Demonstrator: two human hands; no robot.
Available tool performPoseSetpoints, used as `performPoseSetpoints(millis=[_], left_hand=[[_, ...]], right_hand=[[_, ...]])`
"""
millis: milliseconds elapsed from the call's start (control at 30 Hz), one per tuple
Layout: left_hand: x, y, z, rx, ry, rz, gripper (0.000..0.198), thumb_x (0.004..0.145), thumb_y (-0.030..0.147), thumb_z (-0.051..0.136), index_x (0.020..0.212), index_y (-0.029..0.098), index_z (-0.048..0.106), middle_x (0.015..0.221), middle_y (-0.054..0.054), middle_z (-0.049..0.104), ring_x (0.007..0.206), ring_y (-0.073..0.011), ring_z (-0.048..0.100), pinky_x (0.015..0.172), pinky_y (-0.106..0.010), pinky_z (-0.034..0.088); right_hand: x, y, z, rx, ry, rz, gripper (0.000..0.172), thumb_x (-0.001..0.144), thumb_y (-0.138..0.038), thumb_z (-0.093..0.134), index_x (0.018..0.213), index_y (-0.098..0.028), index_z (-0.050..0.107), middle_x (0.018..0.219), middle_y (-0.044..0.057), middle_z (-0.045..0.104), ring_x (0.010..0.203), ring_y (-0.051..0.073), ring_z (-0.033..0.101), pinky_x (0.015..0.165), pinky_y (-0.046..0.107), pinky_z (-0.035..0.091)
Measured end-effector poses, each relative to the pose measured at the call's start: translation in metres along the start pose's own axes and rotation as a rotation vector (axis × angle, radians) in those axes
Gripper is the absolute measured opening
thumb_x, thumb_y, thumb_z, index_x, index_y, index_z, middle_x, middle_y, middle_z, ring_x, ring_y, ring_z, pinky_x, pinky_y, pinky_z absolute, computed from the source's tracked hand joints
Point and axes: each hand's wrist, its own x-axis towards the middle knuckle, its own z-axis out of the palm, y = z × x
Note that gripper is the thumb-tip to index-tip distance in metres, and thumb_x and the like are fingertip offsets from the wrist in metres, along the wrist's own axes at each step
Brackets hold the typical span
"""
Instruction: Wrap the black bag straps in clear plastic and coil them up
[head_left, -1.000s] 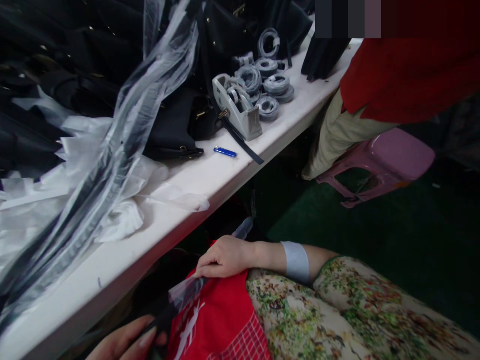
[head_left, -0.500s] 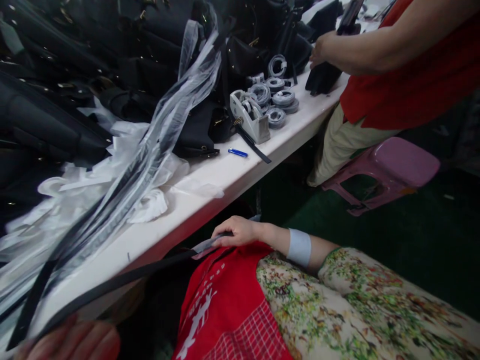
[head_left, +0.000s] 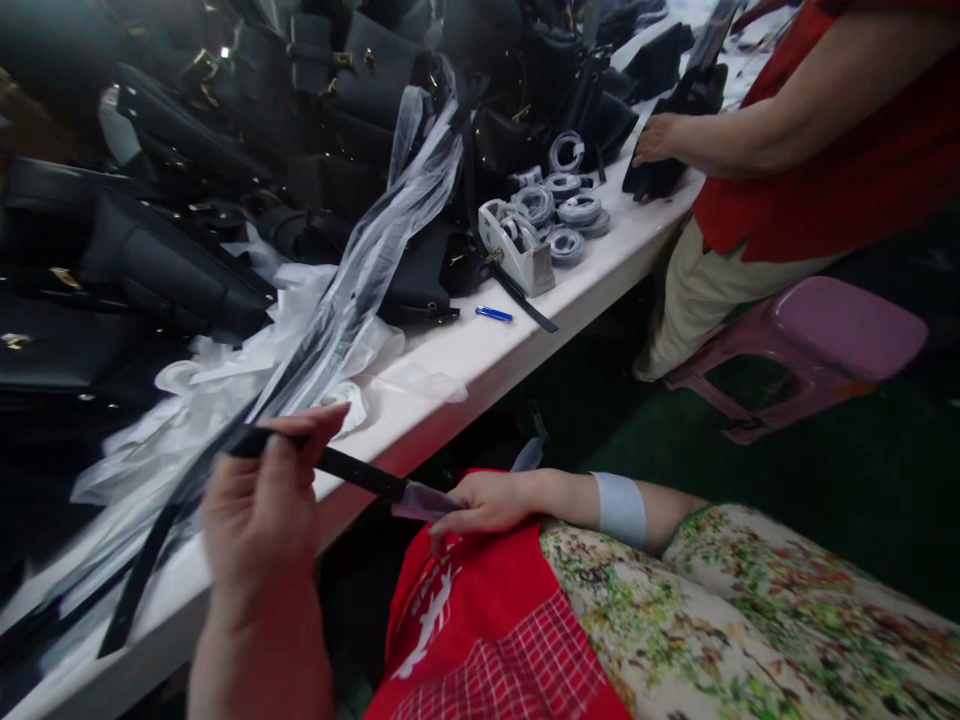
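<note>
A black strap point(head_left: 360, 473) stretches between my two hands above the table edge. My left hand point(head_left: 262, 520) is closed on the strap, fingers pinching it over the table's near side. Down by the red apron, my right hand point(head_left: 487, 500) grips the strap's other end, which is covered there by a clear plastic sleeve point(head_left: 424, 501). The strap inside that sleeve is partly hidden by my fingers. Just beyond my left hand lies a long bundle of plastic-wrapped straps point(head_left: 352, 280), running across the table.
Black bags point(head_left: 172, 260) are heaped along the back of the white table point(head_left: 420, 385). Crumpled white wrapping point(head_left: 292, 300), a tape dispenser point(head_left: 517, 245), coiled straps point(head_left: 566, 245) and a blue pen-like object point(head_left: 494, 314) lie there. A co-worker's hand point(head_left: 660, 138) touches a black bag; a pink stool point(head_left: 847, 320) stands nearby.
My left hand has risen from the lower left corner and moved right, along the strap towards my right hand. My right hand stays near the apron. The view has shifted slightly.
</note>
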Motion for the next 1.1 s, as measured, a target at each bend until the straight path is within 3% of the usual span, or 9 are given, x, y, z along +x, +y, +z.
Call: performPoseSetpoints(millis=[200,400,533,633,733,800,867,1000,1100], left_hand=[[-0.016,-0.067,0.02,0.756,-0.601,0.063,0.027,0.093,0.021,0.034,0.099,0.016,0.059,0.094,-0.013,0.072,0.087,-0.027,0.069,0.077,-0.041,0.054],[-0.057,-0.072,0.026,0.873,-0.824,0.305,0.027,0.095,0.021,0.03,0.08,0.018,0.052,0.07,-0.009,0.064,0.065,-0.0248,0.062,0.064,-0.037,0.048],[-0.067,-0.057,0.027,0.861,-0.856,0.254,0.032,0.098,0.034,0.031,0.079,0.018,0.053,0.071,-0.008,0.064,0.066,-0.0241,0.061,0.063,-0.035,0.043],[-0.065,-0.052,0.025,0.662,-0.841,0.016,0.041,0.099,0.035,0.027,0.066,0.021,0.048,0.061,-0.004,0.057,0.056,-0.0186,0.054,0.057,-0.031,0.037],[-0.063,-0.047,0.022,0.196,-0.787,-0.402,0.05,0.098,0.047,0.028,0.058,0.021,0.042,0.048,0.002,0.047,0.043,-0.0123,0.044,0.048,-0.026,0.032],[-0.059,-0.041,0.021,-0.209,-0.724,-0.673,0.053,0.096,0.054,0.03,0.056,0.021,0.04,0.041,0.005,0.038,0.035,-0.0098,0.038,0.041,-0.023,0.028],[-0.052,-0.033,0.024,-0.593,-0.62,-0.857,0.052,0.095,0.056,0.034,0.057,0.021,0.039,0.04,0.008,0.031,0.031,-0.008,0.033,0.038,-0.022,0.026],[-0.029,-0.02,0.038,-1.037,-0.347,-0.919,0.042,0.093,0.049,0.047,0.064,0.019,0.044,0.048,0.009,0.035,0.039,-0.0067,0.039,0.047,-0.02,0.04],[-0.017,-0.023,0.055,-1.008,-0.191,-0.785,0.031,0.092,0.045,0.051,0.077,0.018,0.049,0.059,0.005,0.045,0.053,-0.0104,0.053,0.053,-0.021,0.043]], right_hand=[[-0.007,-0.007,-0.017,0.468,0.065,0.0,0.053,0.089,-0.058,0.054,0.077,-0.008,0.067,0.049,-0.006,0.043,0.042,0.005,0.029,0.042,0.02,0.022],[-0.004,0.01,-0.032,0.593,0.204,0.048,0.047,0.091,-0.052,0.052,0.071,-0.011,0.062,0.038,-0.01,0.032,0.034,0.004,0.018,0.035,0.02,0.014],[-0.002,0.018,-0.042,0.532,0.237,0.124,0.049,0.087,-0.055,0.054,0.064,-0.013,0.057,0.038,-0.01,0.032,0.034,0.004,0.019,0.036,0.019,0.015],[-0.002,0.017,-0.049,0.278,0.273,0.202,0.048,0.088,-0.056,0.05,0.068,-0.013,0.059,0.044,-0.006,0.043,0.037,0.006,0.031,0.038,0.019,0.024],[-0.003,0.01,-0.048,-0.239,0.538,0.153,0.036,0.082,-0.045,0.062,0.1,-0.013,0.063,0.078,0.005,0.065,0.068,0.015,0.059,0.063,0.028,0.049],[-0.002,0.006,-0.038,-0.538,0.646,0.071,0.051,0.076,-0.035,0.07,0.121,-0.015,0.056,0.109,0.011,0.065,0.099,0.023,0.061,0.09,0.039,0.048],[0.003,0.005,-0.025,-0.648,0.624,0.049,0.055,0.076,-0.029,0.068,0.127,-0.016,0.053,0.12,0.013,0.062,0.111,0.026,0.057,0.099,0.043,0.042],[0.023,0.007,-0.004,-0.459,0.487,0.108,0.023,0.094,-0.03,0.046,0.104,-0.017,0.062,0.096,0.009,0.069,0.089,0.022,0.065,0.081,0.034,0.049],[0.036,0.005,-0.006,-0.241,0.366,0.071,0.034,0.098,-0.036,0.038,0.088,-0.016,0.063,0.084,0.006,0.068,0.078,0.019,0.063,0.074,0.03,0.048]])
